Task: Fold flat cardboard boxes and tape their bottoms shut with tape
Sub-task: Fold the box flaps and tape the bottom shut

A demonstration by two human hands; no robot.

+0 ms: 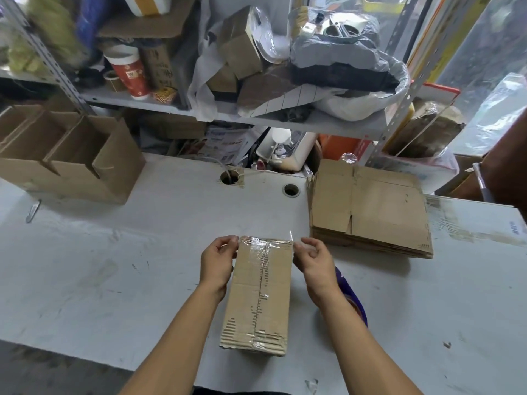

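The folded box point(259, 292) stands on the bench point(114, 266) between my forearms, taped bottom up. My left hand point(216, 260) curls its fingers at the far left corner, and my right hand point(312, 259) pinches the clear tape point(266, 243) at the far right corner. A stack of flat boxes point(370, 212) lies to the right.

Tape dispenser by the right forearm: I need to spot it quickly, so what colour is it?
Purple; the tape dispenser shows partly behind the right forearm in the head view.
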